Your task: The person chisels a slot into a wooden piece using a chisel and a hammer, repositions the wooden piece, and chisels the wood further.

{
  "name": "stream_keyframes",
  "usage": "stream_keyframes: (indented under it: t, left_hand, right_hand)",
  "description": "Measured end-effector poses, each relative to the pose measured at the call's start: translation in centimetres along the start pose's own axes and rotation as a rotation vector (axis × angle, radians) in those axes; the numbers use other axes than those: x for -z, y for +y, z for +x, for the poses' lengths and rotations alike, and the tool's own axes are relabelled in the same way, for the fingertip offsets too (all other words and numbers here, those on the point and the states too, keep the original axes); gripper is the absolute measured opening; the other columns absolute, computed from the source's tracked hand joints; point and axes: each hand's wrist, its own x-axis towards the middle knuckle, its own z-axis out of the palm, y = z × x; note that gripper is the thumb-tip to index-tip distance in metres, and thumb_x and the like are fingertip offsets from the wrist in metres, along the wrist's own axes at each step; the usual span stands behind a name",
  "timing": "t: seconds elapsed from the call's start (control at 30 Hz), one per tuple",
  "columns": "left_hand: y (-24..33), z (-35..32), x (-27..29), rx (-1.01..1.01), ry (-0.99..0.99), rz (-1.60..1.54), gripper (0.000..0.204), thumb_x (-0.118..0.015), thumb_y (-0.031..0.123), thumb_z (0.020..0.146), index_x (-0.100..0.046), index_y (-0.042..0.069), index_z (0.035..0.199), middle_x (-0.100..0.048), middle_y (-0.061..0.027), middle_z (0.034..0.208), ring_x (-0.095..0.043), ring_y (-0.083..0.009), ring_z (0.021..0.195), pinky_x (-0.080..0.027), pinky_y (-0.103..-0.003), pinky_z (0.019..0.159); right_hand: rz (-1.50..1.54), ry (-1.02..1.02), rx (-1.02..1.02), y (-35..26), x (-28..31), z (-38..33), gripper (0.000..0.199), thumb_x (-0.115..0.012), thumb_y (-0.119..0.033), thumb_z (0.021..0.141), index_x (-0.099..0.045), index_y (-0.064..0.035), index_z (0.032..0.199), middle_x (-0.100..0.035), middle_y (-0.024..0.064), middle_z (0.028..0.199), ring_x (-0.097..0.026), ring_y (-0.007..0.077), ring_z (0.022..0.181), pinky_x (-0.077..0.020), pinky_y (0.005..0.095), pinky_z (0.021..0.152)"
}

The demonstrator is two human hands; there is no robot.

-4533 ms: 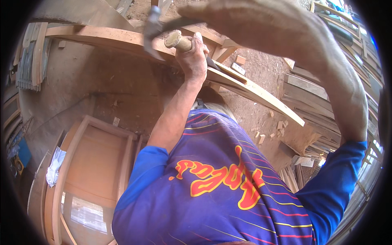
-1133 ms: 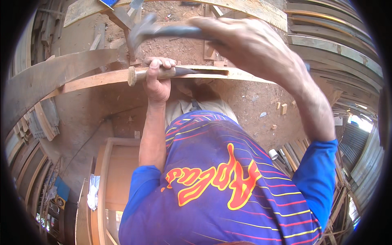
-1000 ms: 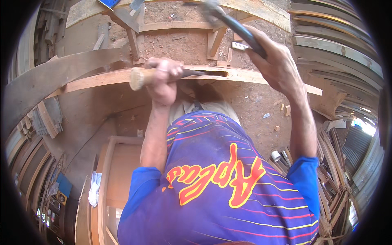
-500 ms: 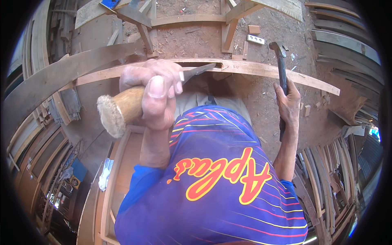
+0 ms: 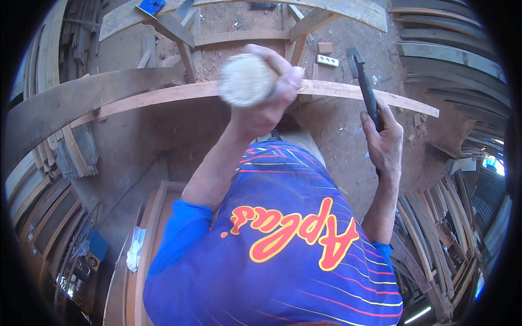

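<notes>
My left hand [image 5: 267, 111] is closed around the wooden handle of a chisel [image 5: 246, 81]. The handle's frayed, pale butt end faces up at me and is slightly blurred, while hand and handle hide the blade. Beneath them a long, narrow piece of wood [image 5: 163, 98] runs crosswise, and the hand covers its middle. On the right, my right hand [image 5: 386, 142] grips the dark shaft of a hammer [image 5: 365, 89]. Its head is raised beyond the wood's far edge, apart from the chisel.
A wide dark board [image 5: 81, 100] lies at the left, meeting the narrow piece. Beyond stands a wooden bench [image 5: 242, 37] with a blue object [image 5: 150, 6] on it. A white socket strip [image 5: 327, 60] and a brick-coloured block [image 5: 324, 48] lie on the dirt floor. Stacked planks [image 5: 446, 51] line the right side.
My left hand has moved right and away from me along the wood. The chisel has swung more upright, its butt now facing me. The hammer has shifted slightly left with its head tilted further.
</notes>
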Motion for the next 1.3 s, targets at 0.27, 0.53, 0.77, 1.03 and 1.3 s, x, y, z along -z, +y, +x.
stream_keyframes:
  t: [0.27,0.53,0.77,1.03,1.3]
  left_hand:
    - [-0.8,1.3,-2.0,-0.181,-0.249,0.403,0.024,-0.075,0.007,0.089,-0.073,0.011,0.113,-0.074,-0.0081,0.093,-0.073,-0.0226,0.082,-0.058,-0.041,0.074]
    - [-1.6,1.8,-4.7,0.016,-0.259,0.146,0.042,-0.080,0.014,0.088,-0.056,0.002,0.121,-0.073,-0.0181,0.103,-0.075,-0.0300,0.095,-0.062,-0.041,0.082]
    - [-3.0,0.5,-6.4,0.055,-0.275,0.264,0.038,-0.084,0.012,0.087,-0.062,0.001,0.117,-0.075,-0.0155,0.101,-0.076,-0.0250,0.096,-0.061,-0.037,0.084]
    - [-2.8,2.9,-4.8,0.310,-0.517,0.013,0.029,-0.084,0.020,0.090,-0.069,0.004,0.107,-0.076,-0.0080,0.097,-0.073,-0.0160,0.090,-0.058,-0.031,0.082]
    - [-3.8,0.9,1.1,0.198,-0.346,0.009,0.009,-0.066,-0.002,0.089,-0.061,0.005,0.087,-0.060,-0.0044,0.079,-0.058,-0.0188,0.070,-0.047,-0.037,0.065]
  right_hand:
    - [-0.018,0.232,0.580,-5.8,2.6,-4.6,0.056,-0.074,0.000,0.090,-0.059,-0.0072,0.143,-0.074,0.0218,0.118,-0.076,0.0323,0.106,-0.0601,0.0416,0.087]
    - [0.147,0.462,0.705,-8.2,5.8,-6.4,0.052,-0.071,-0.003,0.095,-0.058,-0.0085,0.145,-0.076,0.0175,0.115,-0.076,0.0261,0.096,-0.0601,0.0386,0.078]
    - [-0.478,0.170,0.344,-5.2,3.5,-6.3,0.037,-0.064,-0.013,0.104,-0.057,-0.0070,0.140,-0.077,0.0123,0.104,-0.072,0.0209,0.084,-0.0564,0.0388,0.065]
    - [0.451,0.623,0.635,-7.7,7.8,-7.5,0.034,-0.061,-0.006,0.101,-0.057,0.0036,0.134,-0.064,0.0043,0.077,-0.059,0.0119,0.059,-0.0497,0.0290,0.054]
    - [0.423,0.724,0.246,-3.5,5.6,-7.6,0.023,-0.063,-0.009,0.103,-0.063,0.0062,0.121,-0.056,-0.0015,0.070,-0.050,0.0039,0.056,-0.0386,0.0202,0.053]
